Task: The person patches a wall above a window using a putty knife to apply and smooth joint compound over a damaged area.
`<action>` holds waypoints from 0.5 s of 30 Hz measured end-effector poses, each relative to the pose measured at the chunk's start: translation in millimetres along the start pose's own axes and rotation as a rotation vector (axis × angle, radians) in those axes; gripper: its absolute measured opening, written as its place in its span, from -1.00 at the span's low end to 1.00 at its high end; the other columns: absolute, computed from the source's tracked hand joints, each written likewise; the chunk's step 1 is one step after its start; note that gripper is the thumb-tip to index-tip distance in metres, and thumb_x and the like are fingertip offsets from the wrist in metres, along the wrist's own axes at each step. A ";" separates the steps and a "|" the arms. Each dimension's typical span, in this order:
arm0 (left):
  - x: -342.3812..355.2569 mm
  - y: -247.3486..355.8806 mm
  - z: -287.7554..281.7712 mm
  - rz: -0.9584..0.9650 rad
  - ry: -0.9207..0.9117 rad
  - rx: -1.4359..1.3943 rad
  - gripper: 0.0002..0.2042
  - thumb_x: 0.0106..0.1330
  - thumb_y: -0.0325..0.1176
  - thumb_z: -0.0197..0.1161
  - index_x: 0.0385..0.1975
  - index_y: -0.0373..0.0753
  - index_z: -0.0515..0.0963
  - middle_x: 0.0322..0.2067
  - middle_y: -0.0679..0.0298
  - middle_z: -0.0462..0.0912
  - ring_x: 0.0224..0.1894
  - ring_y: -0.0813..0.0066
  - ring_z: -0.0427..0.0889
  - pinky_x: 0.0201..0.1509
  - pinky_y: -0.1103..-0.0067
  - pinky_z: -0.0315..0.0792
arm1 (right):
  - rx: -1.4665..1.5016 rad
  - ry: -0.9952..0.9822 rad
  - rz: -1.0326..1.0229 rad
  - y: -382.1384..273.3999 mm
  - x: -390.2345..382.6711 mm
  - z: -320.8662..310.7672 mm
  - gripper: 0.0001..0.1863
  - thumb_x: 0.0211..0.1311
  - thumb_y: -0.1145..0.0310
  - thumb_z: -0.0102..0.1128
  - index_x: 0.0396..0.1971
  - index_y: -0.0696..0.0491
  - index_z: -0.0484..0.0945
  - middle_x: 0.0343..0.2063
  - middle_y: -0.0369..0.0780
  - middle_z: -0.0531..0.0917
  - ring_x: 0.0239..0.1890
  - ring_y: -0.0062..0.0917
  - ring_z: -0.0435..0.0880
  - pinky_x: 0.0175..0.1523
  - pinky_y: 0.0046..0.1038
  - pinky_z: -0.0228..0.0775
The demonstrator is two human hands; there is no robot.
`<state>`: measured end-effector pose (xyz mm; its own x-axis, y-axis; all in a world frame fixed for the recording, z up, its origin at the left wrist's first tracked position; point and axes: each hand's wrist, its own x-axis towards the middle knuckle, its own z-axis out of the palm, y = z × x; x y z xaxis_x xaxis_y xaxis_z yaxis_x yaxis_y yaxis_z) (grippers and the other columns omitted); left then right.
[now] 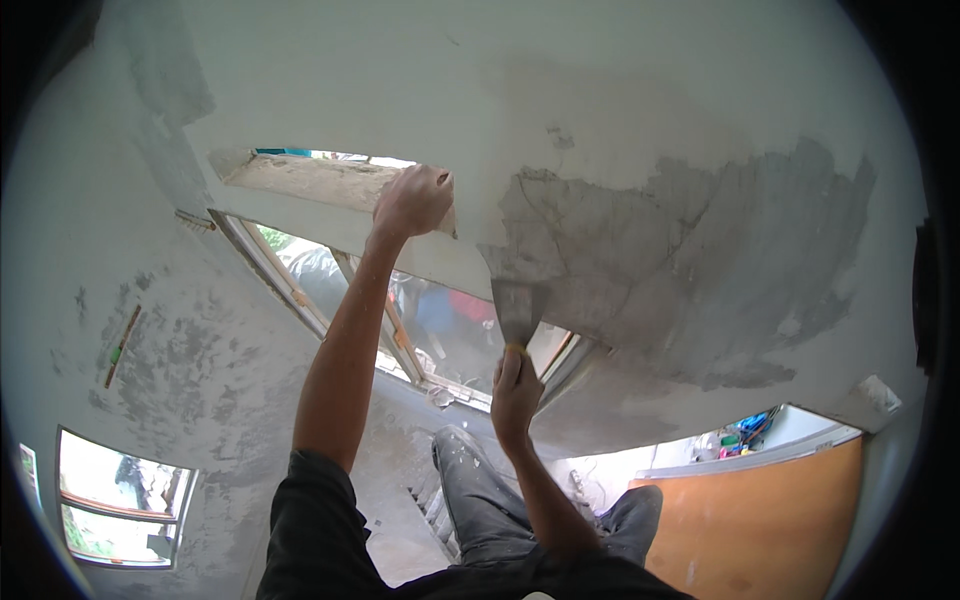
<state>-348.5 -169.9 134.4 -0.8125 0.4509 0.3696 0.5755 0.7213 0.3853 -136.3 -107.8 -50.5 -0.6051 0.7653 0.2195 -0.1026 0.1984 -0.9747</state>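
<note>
My right hand is closed around the handle of a putty knife. The wide metal blade points away from me and lies at the lower left border of a rough grey patch on the pale wall. Farther up and to the left, my left hand is curled in a fist at the right end of a narrow opening in the wall. It appears to grip the opening's edge; the fingertips are hidden.
Below the opening is a window with sliding frames. A second window is at lower left, and a thin stick shows against the mottled left wall. An orange-brown board stands at lower right. My trousered legs are below.
</note>
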 end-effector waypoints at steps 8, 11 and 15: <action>7.8 -22.2 20.5 0.093 0.018 0.037 -0.60 0.24 -0.08 -0.15 -0.38 -0.28 0.54 -0.32 -0.08 0.57 -0.20 -0.11 0.51 -0.06 0.19 0.37 | -0.015 -0.068 0.042 -11.6 -3.2 1.5 -0.68 0.37 0.25 -0.02 -0.37 0.23 0.53 -0.69 -0.17 0.54 -0.68 -0.55 0.50 -0.53 -0.46 0.30; 12.9 -24.5 22.0 0.101 -0.027 0.035 -0.58 0.25 -0.05 -0.14 -0.38 -0.30 0.52 -0.32 -0.08 0.56 -0.20 -0.10 0.51 -0.08 0.23 0.37 | 0.026 -0.074 0.029 -7.0 -2.9 0.9 -0.66 0.37 0.26 -0.05 -0.48 0.22 0.50 -0.73 -0.36 0.40 -0.70 -0.76 0.32 -0.60 -0.61 0.17; 11.1 -27.6 20.7 0.114 -0.002 0.027 -0.61 0.24 -0.09 -0.14 -0.41 -0.30 0.52 -0.34 -0.07 0.56 -0.22 -0.11 0.51 -0.09 0.21 0.37 | -0.057 -0.027 -0.049 22.7 -10.6 -7.4 -0.67 0.36 0.26 -0.04 -0.47 0.22 0.50 -0.72 -0.34 0.44 -0.68 -0.76 0.37 -0.59 -0.61 0.21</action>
<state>-375.3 -173.9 110.4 -0.7420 0.5322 0.4078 0.6618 0.6788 0.3182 -126.3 -106.9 -74.6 -0.6219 0.7368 0.2652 -0.0881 0.2707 -0.9586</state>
